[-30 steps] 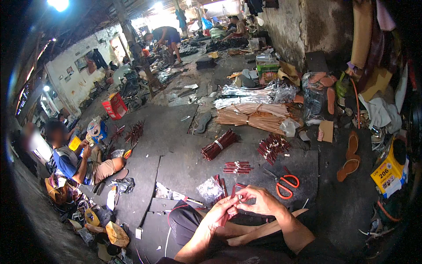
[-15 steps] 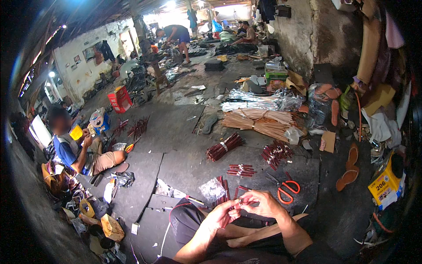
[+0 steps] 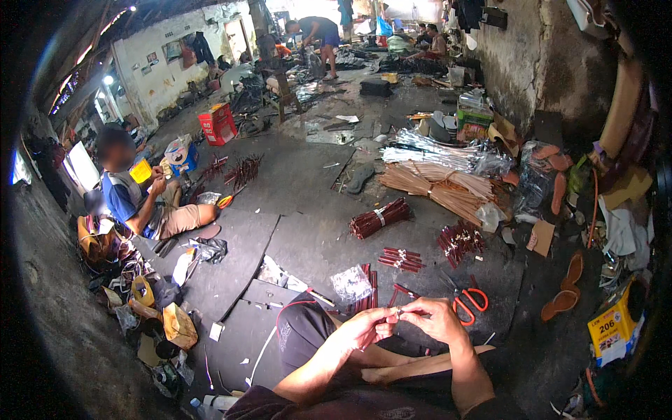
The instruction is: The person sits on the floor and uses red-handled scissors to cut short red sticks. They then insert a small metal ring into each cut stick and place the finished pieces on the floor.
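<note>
My left hand (image 3: pixel 366 329) and my right hand (image 3: pixel 435 318) meet above my crossed legs, both closed in a pinch. Between their fingertips is a small shiny metal piece (image 3: pixel 398 313), too small and partly covered to make out its exact kind. Just beyond the fingers lie short dark red strips (image 3: pixel 373 281), beside a clear plastic bag of small pieces (image 3: pixel 351 283). Orange-handled scissors (image 3: pixel 470 305) rest open to the right of my right hand. A small bundle of dark red strips with shiny bits (image 3: pixel 402 259) lies farther off.
Larger dark red bundles (image 3: pixel 380 218) and long tan strips (image 3: pixel 441 185) lie ahead. A person (image 3: pixel 143 185) sits at the left holding something yellow. Sandal-shaped soles (image 3: pixel 562 302) and a yellow container (image 3: pixel 613 323) are at the right; clutter (image 3: pixel 180 325) lines the left.
The whole scene has shifted right and slightly down in view as my head turned left. Both hands remain pinched together around the small piece.
</note>
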The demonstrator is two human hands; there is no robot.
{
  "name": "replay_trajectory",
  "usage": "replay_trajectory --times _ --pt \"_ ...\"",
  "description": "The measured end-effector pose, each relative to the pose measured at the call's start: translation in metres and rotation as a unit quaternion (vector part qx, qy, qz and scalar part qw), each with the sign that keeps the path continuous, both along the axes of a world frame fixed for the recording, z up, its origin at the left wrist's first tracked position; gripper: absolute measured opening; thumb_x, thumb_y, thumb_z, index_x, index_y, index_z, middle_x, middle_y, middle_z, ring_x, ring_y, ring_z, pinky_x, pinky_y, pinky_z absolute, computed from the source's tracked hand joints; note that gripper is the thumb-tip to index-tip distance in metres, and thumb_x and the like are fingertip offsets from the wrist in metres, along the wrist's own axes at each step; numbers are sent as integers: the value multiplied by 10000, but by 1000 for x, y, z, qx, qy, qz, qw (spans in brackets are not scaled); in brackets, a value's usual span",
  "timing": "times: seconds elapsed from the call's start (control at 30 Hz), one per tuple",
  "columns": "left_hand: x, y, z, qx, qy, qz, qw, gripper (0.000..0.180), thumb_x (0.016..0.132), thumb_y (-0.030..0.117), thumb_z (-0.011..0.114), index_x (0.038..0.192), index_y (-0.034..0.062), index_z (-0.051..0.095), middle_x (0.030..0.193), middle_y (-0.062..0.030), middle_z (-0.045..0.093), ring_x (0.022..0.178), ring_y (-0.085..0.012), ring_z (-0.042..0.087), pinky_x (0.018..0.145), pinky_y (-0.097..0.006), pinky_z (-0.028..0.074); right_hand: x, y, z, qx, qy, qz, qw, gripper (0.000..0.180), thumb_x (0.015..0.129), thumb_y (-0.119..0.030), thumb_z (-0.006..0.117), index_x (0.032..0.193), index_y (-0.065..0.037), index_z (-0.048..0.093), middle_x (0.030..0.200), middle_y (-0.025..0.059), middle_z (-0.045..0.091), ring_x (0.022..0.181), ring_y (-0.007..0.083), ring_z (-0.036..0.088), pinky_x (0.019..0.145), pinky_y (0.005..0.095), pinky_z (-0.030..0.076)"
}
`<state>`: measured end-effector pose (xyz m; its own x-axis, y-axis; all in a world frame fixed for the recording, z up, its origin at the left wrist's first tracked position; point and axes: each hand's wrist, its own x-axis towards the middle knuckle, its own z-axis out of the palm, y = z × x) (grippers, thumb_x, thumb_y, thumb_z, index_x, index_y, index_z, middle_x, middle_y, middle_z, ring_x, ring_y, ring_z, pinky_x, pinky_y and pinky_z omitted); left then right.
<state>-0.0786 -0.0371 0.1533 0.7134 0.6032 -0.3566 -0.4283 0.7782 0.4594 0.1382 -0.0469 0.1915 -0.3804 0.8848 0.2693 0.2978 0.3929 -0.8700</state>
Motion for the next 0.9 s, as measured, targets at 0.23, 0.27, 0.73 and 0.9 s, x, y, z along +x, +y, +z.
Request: replay_trajectory --times 0.23,0.27,0.73,0.9 --pt "14 -3 -1 330 321 44 887 240 980 236 582 1073 22 641 940 3 621 837 -67 531 741 -245 444 3 -1 7 -113 -7 -24 993 262 885 -106 702 1133 -29 670 911 70 660 733 120 621 667 272 511" --pt "16 -2 1 330 321 27 887 283 989 246 565 1138 16 634 1019 -22 638 926 -92 544 822 -274 461 1 -1 -4 -143 17 -15 989 257 890 -97 692 1135 -24 667 904 69 659 726 114 615 659 270 506" --pt "10 49 -27 509 534 292 608 241 992 218 524 1070 1 592 1002 -237 592 958 -420 586 834 -445 478 11 16 -18 -172 211 -121 955 144 972 -73 569 1068 34 561 974 129 682 853 185 690 789 306 571" --pt "17 60 3 338 339 327 815 155 983 154 595 985 14 662 774 11 624 738 -57 570 697 -225 476 9 12 -18 -142 280 -125 941 114 963 -59 593 1050 10 563 960 70 641 917 162 664 837 301 556"
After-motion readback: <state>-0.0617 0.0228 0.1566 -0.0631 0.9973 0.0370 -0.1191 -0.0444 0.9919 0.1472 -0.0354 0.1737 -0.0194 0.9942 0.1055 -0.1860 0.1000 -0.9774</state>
